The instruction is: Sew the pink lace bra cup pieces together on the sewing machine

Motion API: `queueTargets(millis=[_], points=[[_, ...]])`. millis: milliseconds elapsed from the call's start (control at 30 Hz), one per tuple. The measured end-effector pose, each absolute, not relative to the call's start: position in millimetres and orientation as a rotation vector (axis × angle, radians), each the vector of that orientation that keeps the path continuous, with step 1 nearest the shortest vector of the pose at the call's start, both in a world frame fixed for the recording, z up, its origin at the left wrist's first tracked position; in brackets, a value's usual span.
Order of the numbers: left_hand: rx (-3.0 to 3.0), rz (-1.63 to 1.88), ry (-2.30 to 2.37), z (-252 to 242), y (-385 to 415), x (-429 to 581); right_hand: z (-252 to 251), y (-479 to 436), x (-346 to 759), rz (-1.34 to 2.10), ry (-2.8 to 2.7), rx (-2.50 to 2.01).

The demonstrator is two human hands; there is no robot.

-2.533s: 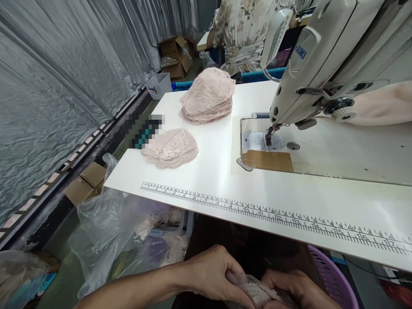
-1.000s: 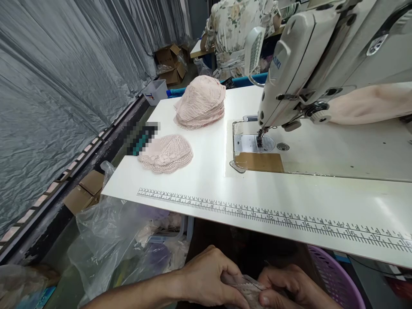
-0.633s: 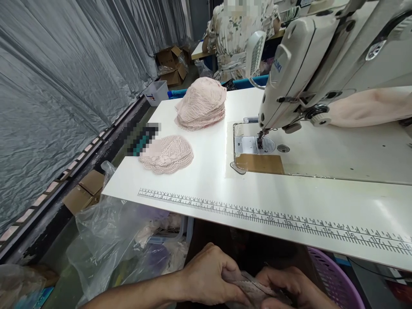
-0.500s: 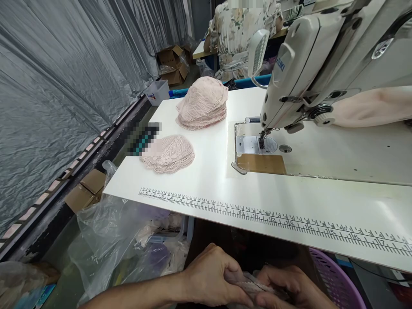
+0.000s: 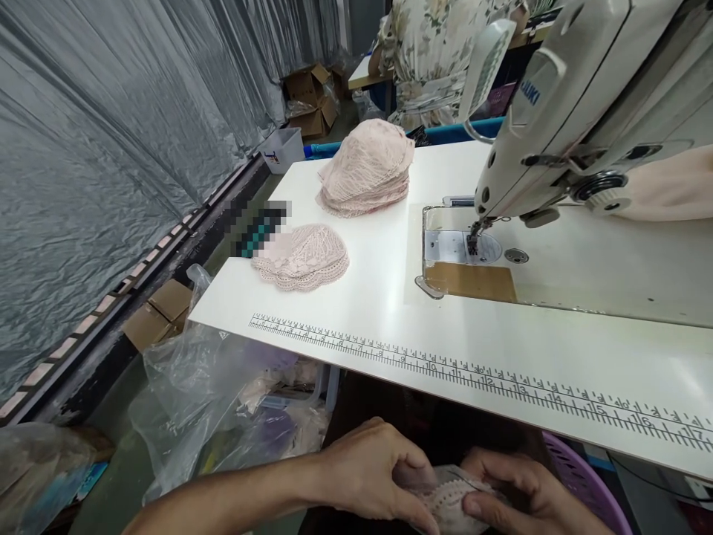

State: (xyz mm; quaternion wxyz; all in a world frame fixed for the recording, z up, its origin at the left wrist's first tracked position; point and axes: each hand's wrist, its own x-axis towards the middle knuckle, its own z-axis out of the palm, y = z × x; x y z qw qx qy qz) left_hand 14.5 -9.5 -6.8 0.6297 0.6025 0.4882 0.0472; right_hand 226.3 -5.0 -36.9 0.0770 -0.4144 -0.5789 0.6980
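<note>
Below the table's front edge, my left hand (image 5: 379,475) and my right hand (image 5: 521,490) hold a pale pink lace piece (image 5: 450,496) between them. The left thumb and fingers are closed on its left side. My right thumb presses on its other side, with the fingers behind. A scalloped trim runs along the piece, and its lower part is cut off by the frame. On the table, a small flat stack of pink lace pieces (image 5: 304,258) lies at the left, and a taller stack of domed lace cups (image 5: 368,171) sits behind it.
A sewing machine (image 5: 535,141) stands on the white table (image 5: 356,312), which has a printed ruler along its front edge. A purple basket (image 5: 584,475) is under the table at right. Plastic bags (image 5: 183,401) hang at left. A person in a floral garment (image 5: 428,52) is beyond.
The camera view has shifted, so the table and machine sit further right. My hands have turned the lace piece, and more of its trim shows between them.
</note>
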Motion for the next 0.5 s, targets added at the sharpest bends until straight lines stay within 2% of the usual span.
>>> queueTargets(millis=[267, 500], points=[[1.287, 0.198, 1.058, -11.4, -11.3, 9.5, -59.7, -9.1, 242.3, 2.247, -1.517, -1.109], [1.443, 0.181, 1.128, -8.5, -13.5, 11.7, -46.4, -6.4, 233.8, 2.171, -1.727, -1.138]])
